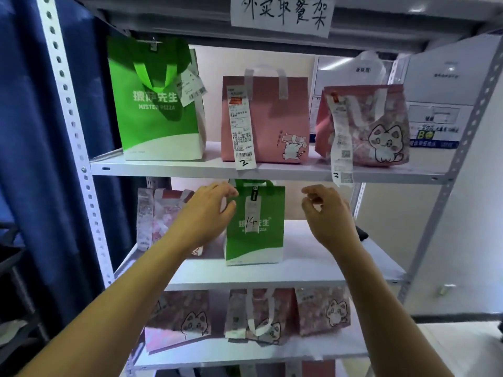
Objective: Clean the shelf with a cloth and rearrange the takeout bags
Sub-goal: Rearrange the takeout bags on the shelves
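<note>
A small green takeout bag (255,235) marked 14 stands upright on the middle shelf (313,270). My left hand (206,213) hovers at its left upper corner, fingers curled and apart, touching or nearly touching the bag's edge. My right hand (326,213) is to the bag's right, fingers apart, holding nothing. A pink patterned bag (155,216) sits behind my left arm. On the upper shelf (168,170) stand a large green pizza bag (158,104), a pink bag (272,123) tagged 2 and a cat-print bag (370,129) tagged 3. No cloth is in view.
The lower shelf (326,346) holds three pink cat-print bags (258,317). A handwritten paper sign (283,14) hangs on the top shelf edge. A blue curtain (27,131) is on the left, perforated metal uprights (73,126) frame the rack, and a white wall stands right.
</note>
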